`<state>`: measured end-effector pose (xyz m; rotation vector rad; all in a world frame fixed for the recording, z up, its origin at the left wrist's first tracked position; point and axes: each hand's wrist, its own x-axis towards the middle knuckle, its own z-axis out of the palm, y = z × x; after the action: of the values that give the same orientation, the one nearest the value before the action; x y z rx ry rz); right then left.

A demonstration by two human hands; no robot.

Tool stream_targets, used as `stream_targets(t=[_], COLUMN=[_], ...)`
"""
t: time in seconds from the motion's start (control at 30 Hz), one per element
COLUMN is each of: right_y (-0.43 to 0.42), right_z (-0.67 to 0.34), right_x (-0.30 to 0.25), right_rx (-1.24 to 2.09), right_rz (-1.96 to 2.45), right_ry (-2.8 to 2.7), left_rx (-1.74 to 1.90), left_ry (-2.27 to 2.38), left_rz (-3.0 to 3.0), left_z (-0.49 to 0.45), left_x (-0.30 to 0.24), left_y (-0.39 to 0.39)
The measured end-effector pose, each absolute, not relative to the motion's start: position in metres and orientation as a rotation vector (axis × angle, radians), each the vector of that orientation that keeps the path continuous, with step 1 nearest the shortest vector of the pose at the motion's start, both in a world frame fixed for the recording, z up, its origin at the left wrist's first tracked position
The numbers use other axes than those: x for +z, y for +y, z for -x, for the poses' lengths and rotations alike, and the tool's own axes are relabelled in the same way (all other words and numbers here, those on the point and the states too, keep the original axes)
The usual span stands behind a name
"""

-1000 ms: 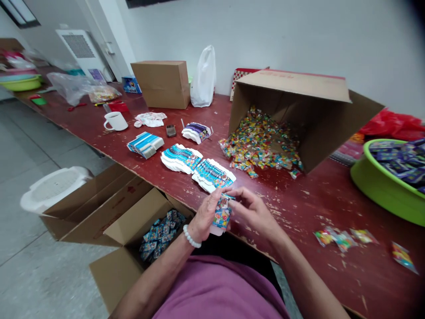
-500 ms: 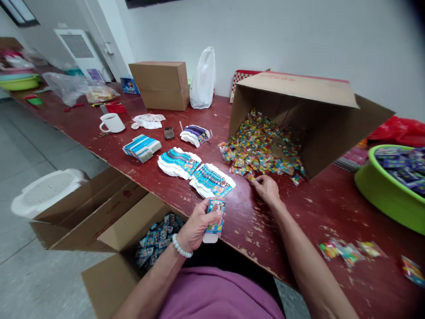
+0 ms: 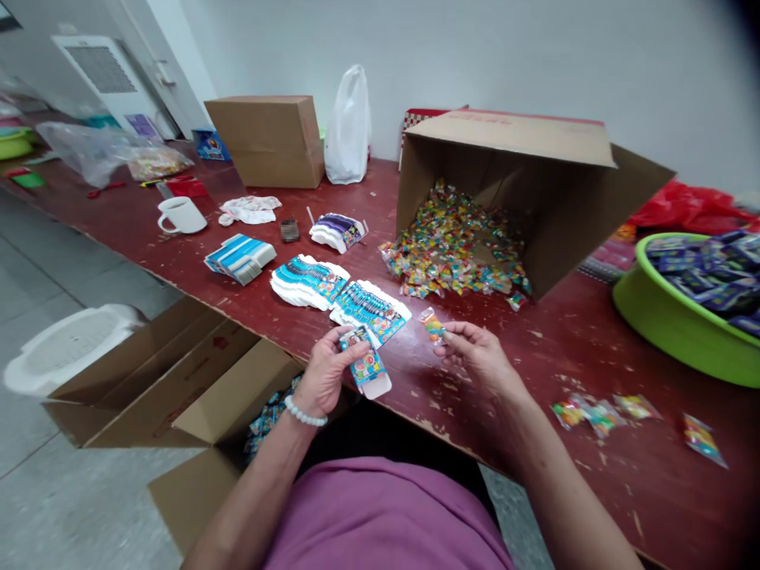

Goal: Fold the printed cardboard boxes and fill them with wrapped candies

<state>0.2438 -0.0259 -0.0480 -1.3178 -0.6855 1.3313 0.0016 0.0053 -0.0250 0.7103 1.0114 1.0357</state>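
My left hand (image 3: 324,372) grips a small blue printed carton (image 3: 365,366) with its end flap open, held over the near edge of the red table (image 3: 564,348). My right hand (image 3: 475,356) pinches a small colourful candy packet (image 3: 432,324) just right of the carton. Fanned stacks of flat blue cartons (image 3: 338,289) lie beyond my hands. A big cardboard box (image 3: 534,190) lies on its side, spilling a heap of candy packets (image 3: 451,253).
An open floor box (image 3: 237,412) with filled blue cartons stands left of my lap. A green basin (image 3: 689,317) of dark packets sits at right. A few loose packets (image 3: 599,412) lie near my right arm. Mug (image 3: 178,215), closed brown box (image 3: 267,141), white bag (image 3: 347,127) further back.
My right hand reached to the candy heap, picked up one packet and came back toward the carton. My left hand kept hold of the carton and tilted it.
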Motion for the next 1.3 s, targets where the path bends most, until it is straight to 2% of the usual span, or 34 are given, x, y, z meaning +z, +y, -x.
stream_targets(t=[0.3, 0.47, 0.63, 0.8, 0.9, 1.07, 1.2, 1.3], right_y=[-0.034, -0.037, -0.038, -0.041, -0.045, -0.057, -0.064, -0.063], right_z=[-0.232, -0.232, -0.229, -0.226, -0.225, -0.22, -0.208, -0.198], right_x=[-0.035, -0.035, -0.032, -0.031, -0.033, -0.025, -0.012, -0.009], right_rx=[1.274, 1.307, 1.314, 1.248, 1.136, 0.758, 0.462, 0.38], right_rz=[1.313, 1.285, 1.295, 1.338, 1.401, 1.424, 1.458, 1.46], right_ry=[-0.754, -0.747, -0.742, -0.894, -1.193, -1.82, -2.17, -2.281], left_rx=[0.939, 0.815, 0.486, 0.388, 0.467, 0.442, 0.418, 0.391], left_ry=[1.095, 1.233, 1.191, 1.105, 0.999, 0.76, 0.826, 0.87], left_rz=[-0.828, -1.314, -1.903, -1.86, -1.609, -1.322, -1.46, -1.534], left_z=[0.018, 0.024, 0.032, 0.027, 0.023, 0.017, 0.006, -0.002], left_x=[-0.029, -0.054, -0.057, -0.048, -0.043, -0.034, -0.035, -0.04], left_y=[0.007, 0.007, 0.006, -0.001, -0.006, -0.014, -0.021, -0.026])
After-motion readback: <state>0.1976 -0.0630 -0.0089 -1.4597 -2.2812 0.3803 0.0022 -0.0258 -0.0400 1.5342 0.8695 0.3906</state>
